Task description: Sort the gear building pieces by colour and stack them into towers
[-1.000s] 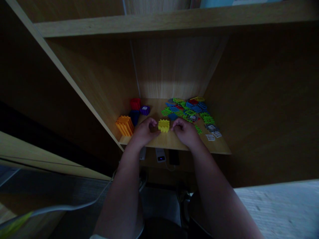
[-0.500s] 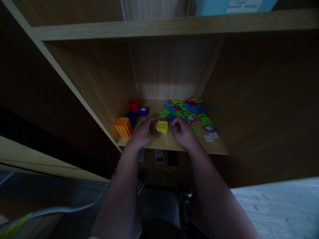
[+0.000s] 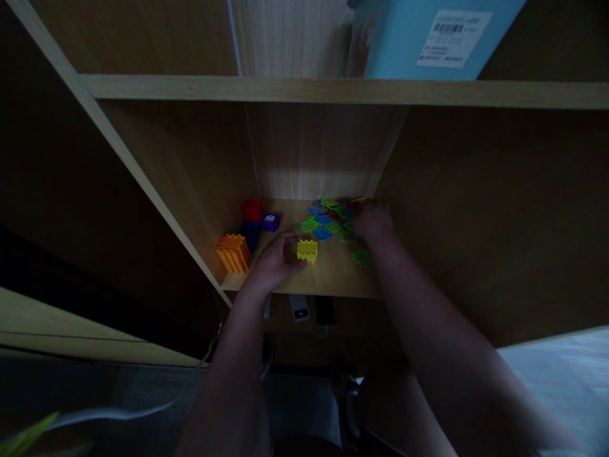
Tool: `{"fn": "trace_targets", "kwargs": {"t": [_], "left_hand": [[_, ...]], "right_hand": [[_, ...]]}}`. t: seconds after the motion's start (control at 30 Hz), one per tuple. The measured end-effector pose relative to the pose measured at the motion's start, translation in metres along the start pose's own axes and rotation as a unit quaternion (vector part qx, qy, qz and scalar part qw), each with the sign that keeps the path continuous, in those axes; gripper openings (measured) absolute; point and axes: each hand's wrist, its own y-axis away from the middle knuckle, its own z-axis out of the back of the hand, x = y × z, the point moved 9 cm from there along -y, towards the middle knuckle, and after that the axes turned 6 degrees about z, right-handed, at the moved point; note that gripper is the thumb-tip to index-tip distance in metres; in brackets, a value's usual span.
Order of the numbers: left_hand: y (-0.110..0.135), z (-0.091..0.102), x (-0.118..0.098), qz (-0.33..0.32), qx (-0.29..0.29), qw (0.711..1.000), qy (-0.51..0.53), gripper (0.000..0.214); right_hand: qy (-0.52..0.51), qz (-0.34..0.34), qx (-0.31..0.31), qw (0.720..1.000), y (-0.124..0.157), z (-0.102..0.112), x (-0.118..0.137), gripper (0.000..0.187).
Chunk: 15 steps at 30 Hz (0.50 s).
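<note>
A small yellow box of interlocking plastic pieces (image 3: 307, 250) stands on the shelf board. Beside its left side is my left hand (image 3: 276, 261), thumb and fingers spread apart in a C shape. The thumb tip lies close to the box's front lower edge; whether it touches I cannot tell. My right hand (image 3: 373, 222) reaches into the right part of a pile of flat interlocking pieces (image 3: 328, 219), green, blue, red and yellow. Its fingers are hidden behind the back of the hand. A round green piece (image 3: 361, 257) lies just in front of the pile.
At the left stand an orange ribbed block (image 3: 233, 253), a red box (image 3: 252, 210), a dark blue piece (image 3: 250, 235) and a purple piece (image 3: 270, 221). An upper shelf edge (image 3: 295, 89) crosses above, bearing a light blue bin (image 3: 409, 44). A power bank (image 3: 299, 308) lies below.
My right hand has moved from beside the yellow box to the right and back, into the pile. The left hand stays by the box. The view has tilted up slightly.
</note>
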Motion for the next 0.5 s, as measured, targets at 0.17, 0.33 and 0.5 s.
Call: {"fn": "trace_targets", "kwargs": {"t": [0.17, 0.33, 0.5], "left_hand": [[0.001, 0.002, 0.0, -0.016, -0.016, 1.0, 0.017, 0.069], [0.003, 0.002, -0.003, -0.023, -0.014, 0.999, 0.017, 0.069], [0.003, 0.001, -0.001, -0.014, -0.012, 1.0, 0.008, 0.07]], "right_hand": [[0.042, 0.026, 0.122, 0.991, -0.034, -0.028, -0.014, 0.053], [0.035, 0.069, 0.133, 0.988, -0.042, -0.035, -0.015, 0.053], [-0.009, 0.107, 0.119, 0.987, -0.05, -0.031, -0.012, 0.055]]}}
